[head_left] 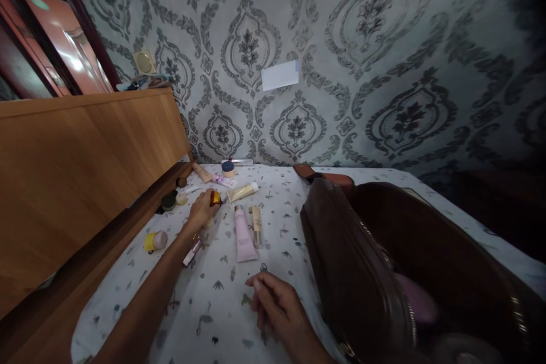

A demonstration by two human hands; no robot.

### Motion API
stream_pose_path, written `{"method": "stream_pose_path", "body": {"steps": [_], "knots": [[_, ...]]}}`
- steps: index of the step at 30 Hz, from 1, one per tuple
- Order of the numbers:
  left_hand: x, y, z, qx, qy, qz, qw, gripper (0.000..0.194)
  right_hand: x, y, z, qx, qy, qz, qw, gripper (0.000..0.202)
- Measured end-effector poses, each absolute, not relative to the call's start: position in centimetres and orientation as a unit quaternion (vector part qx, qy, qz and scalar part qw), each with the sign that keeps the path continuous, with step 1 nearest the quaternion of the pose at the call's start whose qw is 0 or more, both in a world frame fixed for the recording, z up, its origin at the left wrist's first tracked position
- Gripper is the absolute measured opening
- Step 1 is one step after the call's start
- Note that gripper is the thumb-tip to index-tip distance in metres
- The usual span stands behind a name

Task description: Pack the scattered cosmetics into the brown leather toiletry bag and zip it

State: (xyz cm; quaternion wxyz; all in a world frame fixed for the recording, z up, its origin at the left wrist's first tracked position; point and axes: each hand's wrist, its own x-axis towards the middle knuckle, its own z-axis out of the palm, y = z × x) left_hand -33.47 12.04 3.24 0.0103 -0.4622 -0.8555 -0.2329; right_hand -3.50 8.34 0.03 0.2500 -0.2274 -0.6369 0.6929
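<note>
My left hand reaches across the printed sheet, its fingers closed around a small amber bottle with a shiny rounded side. My right hand hovers low in front, loosely bent with fingers apart and nothing visible in it. Between the hands and the wall lie a pink tube, a slim beige tube and a cream tube with a white cap. Below my left wrist is a small pink-and-white stick. A yellow jar with a pale lid rests left of my forearm.
A large brown leather bag gapes on the right, a pink item inside. Along the left runs a wooden board. Near it are a dark-lidded jar, a peach tube and a dark round container. Patterned wall behind.
</note>
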Motion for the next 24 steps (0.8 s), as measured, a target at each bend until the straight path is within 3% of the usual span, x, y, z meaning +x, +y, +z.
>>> {"method": "stream_pose_path", "body": {"steps": [5,9,16,24], "knots": [[-33.3,11.5,4.2,-0.476,-0.842,-0.255,-0.013,0.039,-3.5,8.3,0.3,-0.234,-0.63,0.7,0.241,0.065],[-32.4,9.9,5.1,-0.51,-0.808,-0.292,-0.043,0.042,-3.5,8.3,0.4,-0.237,-0.635,0.696,0.235,0.068],[-28.0,6.2,6.3,-0.563,-0.637,-0.479,-0.219,0.054,-3.5,8.5,0.5,-0.253,-0.58,0.73,0.259,0.068],[-21.3,4.8,6.5,-0.618,-0.56,-0.438,-0.336,0.061,-3.7,9.0,1.2,-0.243,-0.442,0.811,0.296,0.075]]}}
